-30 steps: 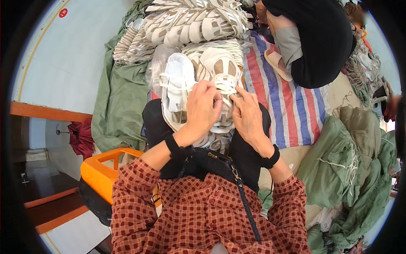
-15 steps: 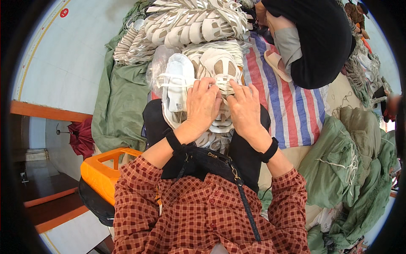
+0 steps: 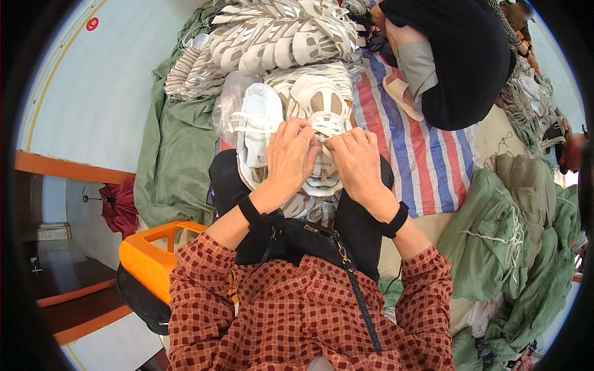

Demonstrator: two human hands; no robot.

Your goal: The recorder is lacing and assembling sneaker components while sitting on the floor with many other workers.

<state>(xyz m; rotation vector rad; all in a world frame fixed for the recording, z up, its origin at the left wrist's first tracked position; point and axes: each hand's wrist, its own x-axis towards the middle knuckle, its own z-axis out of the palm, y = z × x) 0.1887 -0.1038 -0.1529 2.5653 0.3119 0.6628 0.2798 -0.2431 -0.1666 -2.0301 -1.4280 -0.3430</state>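
Striped sheeting (image 3: pixel 405 136) in red, white and blue spread out to the right of a seated person (image 3: pixel 309 309) in a checked shirt. Between the person's knees (image 3: pixel 229 185) lay a beige shoe upper (image 3: pixel 320 96), toe pointing away. A second earlier, the right hand (image 3: pixel 356 162) had its fingers loosely fanned along the upper's edge; now they had bent inward and pinched the pale laces (image 3: pixel 328 128), matching the left hand (image 3: pixel 288 151), which pinched there too (the very tips were half hidden from me). I took that to mean the laces were being worked from both sides at once. Just left lay a second upper (image 3: pixel 257 120), pale lining showing. Past it sat a crumpled clear plastic bag (image 3: pixel 232 102); I couldn't tell what was inside. Out to the right slumped a green sack (image 3: pixel 489 229), its contents hidden. Farther off rose a dense stack of uppers (image 3: pixel 281 46), and a co-worker (image 3: pixel 458 68) in black crouched beside the sheeting.
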